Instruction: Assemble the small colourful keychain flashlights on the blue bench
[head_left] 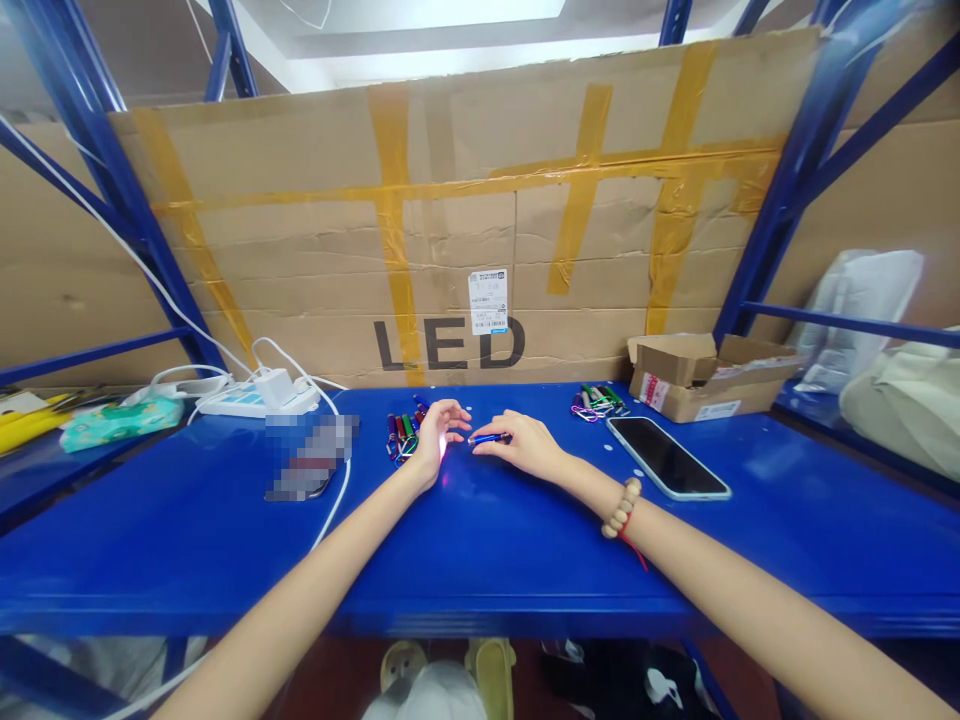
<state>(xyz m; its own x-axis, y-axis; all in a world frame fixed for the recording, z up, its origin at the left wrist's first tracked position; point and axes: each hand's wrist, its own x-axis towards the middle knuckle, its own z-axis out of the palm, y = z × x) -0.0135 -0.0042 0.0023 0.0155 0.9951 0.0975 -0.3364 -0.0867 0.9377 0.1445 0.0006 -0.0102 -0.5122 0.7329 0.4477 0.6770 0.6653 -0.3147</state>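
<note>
My right hand (531, 446) pinches a slim blue mini flashlight (491, 438) between thumb and fingers, its front end pointing left. A bright, pinkish-white glow falls on the palm of my left hand (435, 440), which is held on edge with its fingers loosely apart and nothing in it. Behind and beside the left hand lies a pile of small coloured flashlights (401, 434) with thin cords, partly hidden by that hand. Another bunch of similar flashlights (600, 401) with cords sits farther back to the right of my right hand.
On the blue metal shelf (480, 560), a phone (667, 457) and an open cardboard box (694, 380) are at right. A power strip (255, 398), white cable and pixelated dark object (313, 462) are at left. A taped cardboard sheet (465, 230) stands behind.
</note>
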